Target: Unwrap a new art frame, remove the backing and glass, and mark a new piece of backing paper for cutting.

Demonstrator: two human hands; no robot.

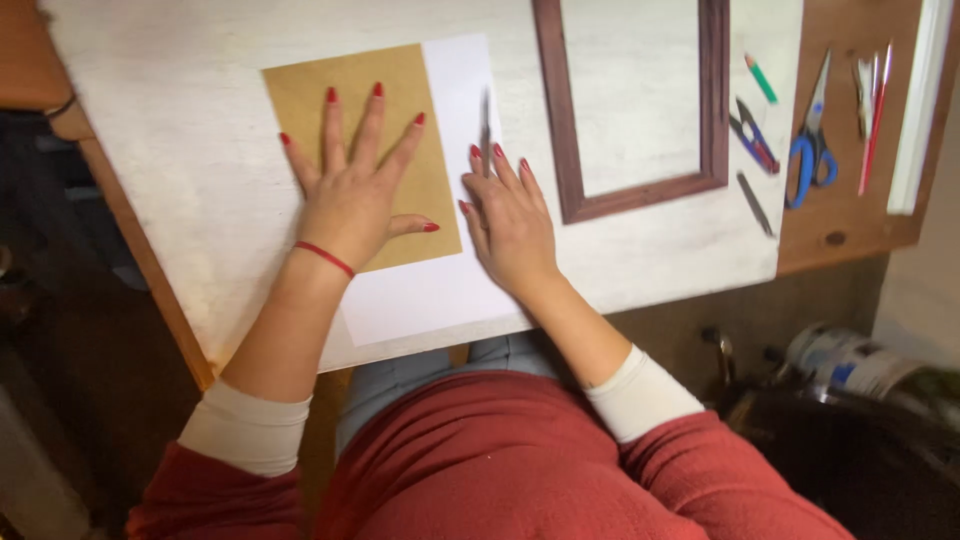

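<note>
A: Starting nearest the person, red sleeves with cream cuffs, both forearms out over the table [180, 200].

B: And the left hand [350, 195]?

A: Flat, palm down, fingers spread wide on a brown card [300, 100]. It grips nothing, it just presses. A red band sits round that wrist.

B: Where's the card lying?

A: On top of a white sheet of paper [430, 290], which shows below the card and along its right side. The sheet's near corner reaches the table's front edge.

B: Right hand [510, 225] now.

A: Just beside the left, resting on the white paper at the card's right edge. Fingers lie close together, curled lightly round a thin dark pencil [486, 125] that sticks up past the fingertips, its tip over the white strip. It's blurred, so how firmly it's pinched I cannot tell.

B: Moving further out?

A: Right of that hand, a dark wooden picture frame [635, 195], with bare table showing through it. It lies near the hand but apart from it.

B: And beyond?

A: Far right, a green pencil [761, 78], small dark tools [753, 135], and scissors with blue handles [812, 135] on a brown board [850, 225]. More thin tools [872, 100] lie beside those, too blurred to identify.
</note>
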